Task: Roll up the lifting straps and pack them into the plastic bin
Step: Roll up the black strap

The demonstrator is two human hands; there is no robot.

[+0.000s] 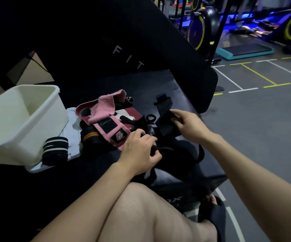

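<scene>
Pinching the long black fabric lifting strap (165,117) at mid-length, the right hand (190,127) is nearer it. The strap runs toward the bench's far edge; the left hand (139,149) seems curled on a dark strap end.

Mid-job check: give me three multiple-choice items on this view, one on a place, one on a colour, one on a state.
1. The white bin stands: A) on the person's left B) on the floor C) on their lap
2. The wrap draped over the pile is: A) green B) pink C) yellow
3. The right hand is: A) flat on the bench B) idle in the air C) holding a black strap

A: it stands left of the pile.
B: its cloth is plainly pink.
C: fingers curl round the strap.
</scene>
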